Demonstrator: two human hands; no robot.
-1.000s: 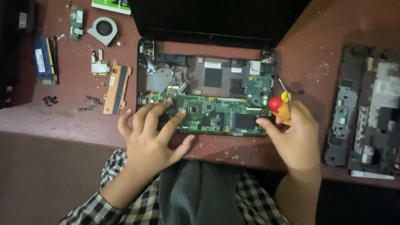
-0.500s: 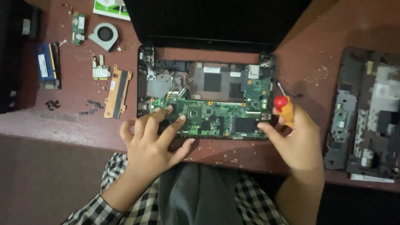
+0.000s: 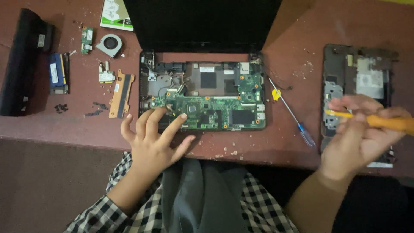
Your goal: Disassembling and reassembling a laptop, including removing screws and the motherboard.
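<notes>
A: What's lying off to the side?
B: Far corner of the table: black battery pack (image 3: 23, 60), blue memory stick (image 3: 56, 73) just beside it.
A: Nearer in?
B: Small green board (image 3: 86, 39), round cooling fan (image 3: 111, 44), copper heat-sink bracket (image 3: 120, 88), loose black screws (image 3: 61, 108). All apart from each other.
A: Other side?
B: Blue-handled screwdriver (image 3: 293, 114) flat on the reddish table (image 3: 302, 34), near the removed dark cover panel (image 3: 358, 73).

The right hand (image 3: 360, 138) has left the laptop's corner, swapping the red-handled screwdriver for an orange tool (image 3: 379, 122) over the detached panel (image 3: 358, 64).
</notes>
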